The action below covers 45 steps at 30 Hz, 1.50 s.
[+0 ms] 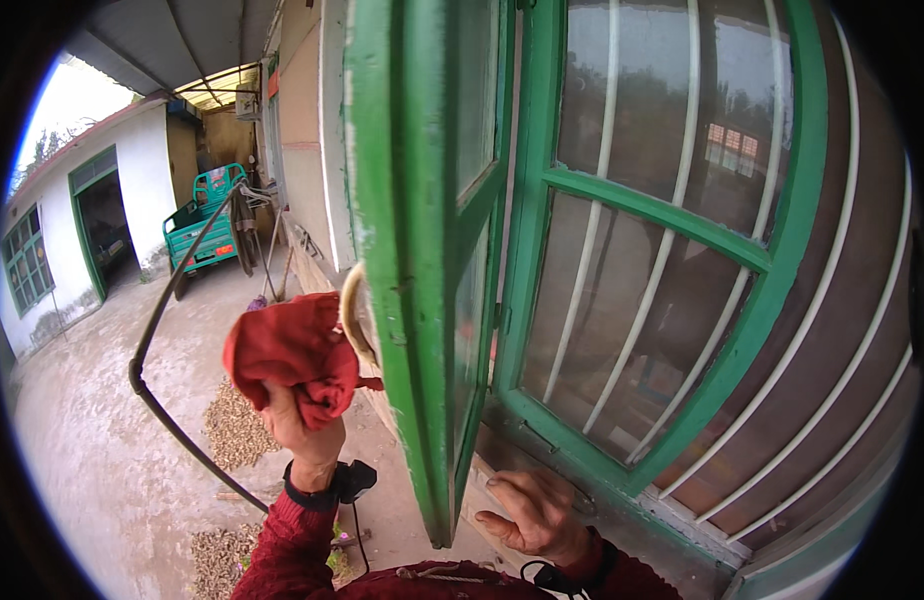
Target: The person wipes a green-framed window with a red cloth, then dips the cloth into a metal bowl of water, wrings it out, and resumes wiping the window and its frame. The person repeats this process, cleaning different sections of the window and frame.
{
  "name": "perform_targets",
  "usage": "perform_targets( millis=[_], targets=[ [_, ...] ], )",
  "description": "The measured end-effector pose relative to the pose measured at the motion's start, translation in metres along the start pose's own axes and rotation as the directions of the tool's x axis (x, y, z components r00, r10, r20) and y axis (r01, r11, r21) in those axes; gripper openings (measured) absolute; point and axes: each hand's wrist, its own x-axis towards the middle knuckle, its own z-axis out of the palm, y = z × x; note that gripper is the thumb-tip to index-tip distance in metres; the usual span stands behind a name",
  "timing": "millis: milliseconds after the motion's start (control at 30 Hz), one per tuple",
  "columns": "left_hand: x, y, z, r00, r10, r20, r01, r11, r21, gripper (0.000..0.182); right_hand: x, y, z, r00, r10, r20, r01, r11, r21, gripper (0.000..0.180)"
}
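My left hand (306, 433) grips a crumpled red cloth (293, 352), held up just left of an outswung window sash. The sash has a green wooden frame (417, 300) with chipped paint and stands nearly edge-on before me. My right hand (538, 511) is on the other side of the sash, low by its bottom corner. Its fingers are half curled, the thumb stands apart, and nothing shows in it. To the right, a second green window sash (657, 217) holds glass panes, with pale bars visible through them.
A pale-rimmed round object (357, 311), partly hidden by the sash, sits beside the cloth. A bent dark pole (162, 300) crosses the left side. Heaps of peanut-like pods (237, 427) lie on the yard floor. Farther back stands a teal cargo tricycle (203, 232). White bars (814, 300) span the opening at right.
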Motion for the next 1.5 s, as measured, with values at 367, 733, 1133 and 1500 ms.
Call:
perform_targets(
  millis=[367, 733, 1133, 1500],
  targets=[
    [-0.048, 0.092, 0.078, 0.368, -0.141, 0.919, -0.877, 0.275, 0.394, 0.063, 0.062, 0.0, 0.027, 0.976, 0.071, 0.207, -0.174, -0.324, 0.93, 0.085],
    [0.098, 0.077, 0.045, 0.841, 0.196, 0.505, -0.529, 0.496, 0.689, 0.121, 0.129, 0.128, -0.002, 0.752, 0.652, -0.098, -0.041, 0.194, 0.98, 0.05],
    [0.16, 0.022, 0.018, 0.933, -0.013, 0.361, -0.239, 0.727, 0.644, 0.073, 0.397, 0.227, -0.038, 0.445, 0.462, -0.767, 0.208, 0.78, 0.59, 0.031],
    [0.173, 0.015, 0.012, 0.946, -0.033, 0.321, -0.205, 0.707, 0.677, 0.076, 0.577, 0.08, 0.046, 0.507, -0.709, -0.49, 0.635, 0.692, -0.344, 0.049]
  ],
)
